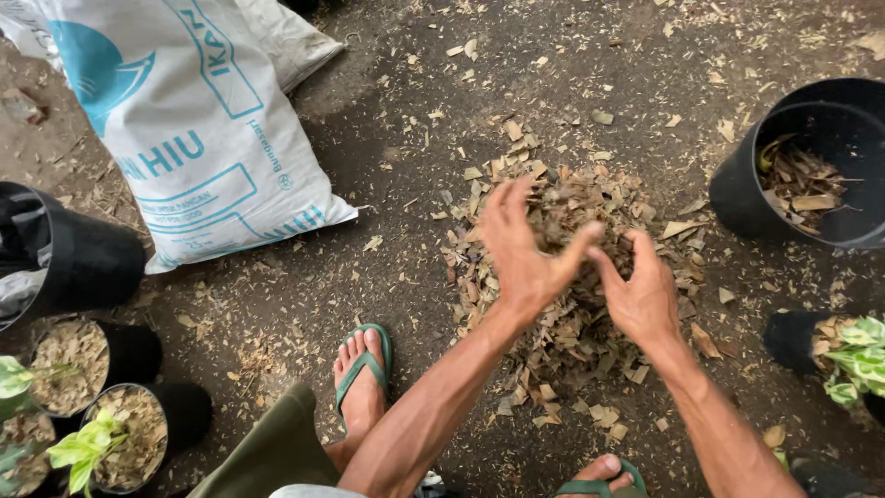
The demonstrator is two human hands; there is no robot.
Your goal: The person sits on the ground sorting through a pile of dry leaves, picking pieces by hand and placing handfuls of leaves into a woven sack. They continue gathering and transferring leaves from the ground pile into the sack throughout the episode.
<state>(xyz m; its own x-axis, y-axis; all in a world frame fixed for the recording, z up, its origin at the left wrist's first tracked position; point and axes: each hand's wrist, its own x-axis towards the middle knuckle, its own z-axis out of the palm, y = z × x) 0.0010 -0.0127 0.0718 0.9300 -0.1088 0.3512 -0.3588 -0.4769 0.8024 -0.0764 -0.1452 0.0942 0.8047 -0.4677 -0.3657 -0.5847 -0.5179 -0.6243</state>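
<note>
A heap of dry brown leaf pieces [562,341] lies on the dirt ground in front of me. My left hand [525,244] hovers over the heap with fingers spread and thumb stretched to the right. My right hand [641,290] is beside it, fingers curled down onto the leaves, its thumb close to the left thumb. Whether leaves lie under the right fingers is hidden. A black pot [811,166] at the right holds some dry leaf pieces.
A white printed sack [198,129] lies at the upper left. Black pots with leaf filling and green plants stand at the lower left [129,433] and right edge [834,346]. An empty black pot [64,258] sits left. My feet in green sandals [364,369] stand below the heap.
</note>
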